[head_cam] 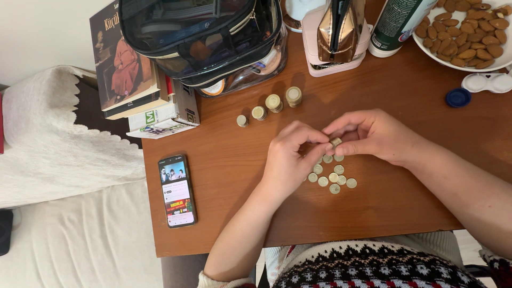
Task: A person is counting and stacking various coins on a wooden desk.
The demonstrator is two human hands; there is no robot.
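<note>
- At the far left, the white bed cover [64,176] runs beside the left edge of the brown wooden desk [234,213]; a black smartphone with a lit screen [177,191] lies near that edge and the near edge, so we have little spare room there.
- Further back, the stack of books [144,80] and the clear zipped pouch [205,42] close off the far left.
- We judge the work partly done: four short stacks of gold-coloured coins [269,106] stand in a row.
- Our left hand [290,157] and right hand [373,136] meet, together pinching a small pile of coins [335,142].
- Loose flat coins [330,176] remain beneath, unstacked.
- To the right the desk is open; the white bowl of almonds [469,37] sits far right.
</note>
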